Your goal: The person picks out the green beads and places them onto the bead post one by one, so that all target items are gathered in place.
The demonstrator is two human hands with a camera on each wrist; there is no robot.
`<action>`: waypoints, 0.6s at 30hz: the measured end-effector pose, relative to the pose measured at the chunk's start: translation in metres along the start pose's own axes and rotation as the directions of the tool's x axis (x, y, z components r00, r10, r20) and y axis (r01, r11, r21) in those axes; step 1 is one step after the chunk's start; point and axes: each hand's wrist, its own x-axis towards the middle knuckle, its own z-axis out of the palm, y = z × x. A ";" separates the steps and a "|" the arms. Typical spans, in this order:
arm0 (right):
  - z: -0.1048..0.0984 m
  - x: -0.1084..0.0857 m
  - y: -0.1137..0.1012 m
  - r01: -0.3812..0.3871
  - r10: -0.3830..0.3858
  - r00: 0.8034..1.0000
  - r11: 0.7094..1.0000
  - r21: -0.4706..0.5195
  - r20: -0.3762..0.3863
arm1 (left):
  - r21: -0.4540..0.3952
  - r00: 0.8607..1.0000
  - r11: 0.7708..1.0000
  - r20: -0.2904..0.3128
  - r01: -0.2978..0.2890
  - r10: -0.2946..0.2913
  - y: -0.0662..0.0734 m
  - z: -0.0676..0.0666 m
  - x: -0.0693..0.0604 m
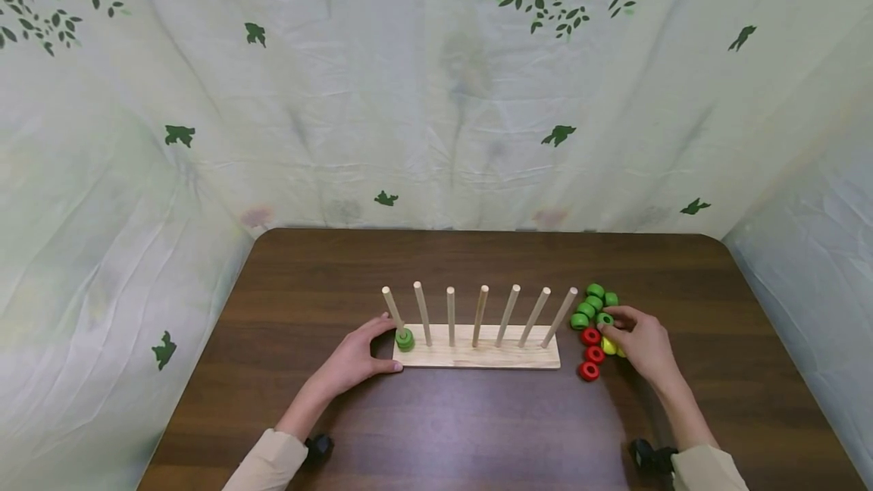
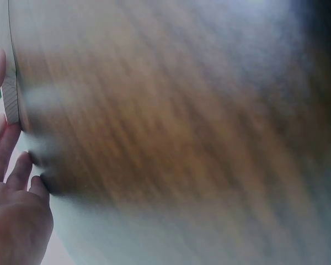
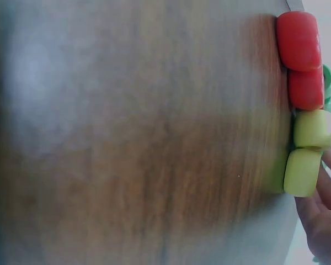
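Observation:
A pale wooden peg board (image 1: 450, 357) with a row of several upright pegs stands on the table. Green rings (image 1: 405, 340) sit low on its leftmost peg. My left hand (image 1: 355, 358) grips the board's left end, thumb at the front corner and fingers behind; the left wrist view shows the fingers by the board's edge (image 2: 11, 99). To the right of the board, my right hand (image 1: 643, 343) pinches a green ring (image 1: 604, 319) between thumb and fingers, within the group of loose rings. Its fingertips partly cover the yellow rings (image 1: 609, 347).
More green rings (image 1: 586, 309) lie behind the right hand's fingers, and red rings (image 1: 594, 354) lie in front, near the board's right end. In the right wrist view, yellow rings (image 3: 314, 128) touch the red ones. A leaf-printed cloth (image 1: 423, 97) hangs behind the brown table (image 1: 477, 430).

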 end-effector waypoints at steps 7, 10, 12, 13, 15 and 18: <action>-0.004 -0.010 -0.004 0.026 -0.026 0.998 1.000 -0.002 -0.066 | -0.005 1.000 1.000 0.000 0.003 -0.003 0.000 0.000 -0.001; -0.007 -0.016 -0.008 0.059 -0.059 0.993 0.998 -0.004 -0.100 | -0.005 1.000 1.000 0.001 0.002 -0.002 0.000 0.000 -0.001; -0.009 -0.019 -0.011 0.076 -0.076 0.990 0.997 -0.001 -0.117 | -0.002 1.000 1.000 0.001 0.001 -0.001 -0.001 0.000 -0.001; -0.009 -0.021 -0.013 0.080 -0.079 0.989 0.997 0.002 -0.126 | 0.000 1.000 1.000 0.001 -0.001 0.001 -0.001 0.000 -0.001; -0.010 -0.025 -0.016 0.081 -0.080 0.987 0.997 0.006 -0.143 | 0.004 1.000 1.000 0.001 -0.003 0.003 -0.001 0.000 0.000; -0.012 -0.030 -0.022 0.082 -0.076 0.982 0.996 0.025 -0.171 | 0.001 1.000 1.000 0.002 -0.009 0.009 -0.001 0.000 0.000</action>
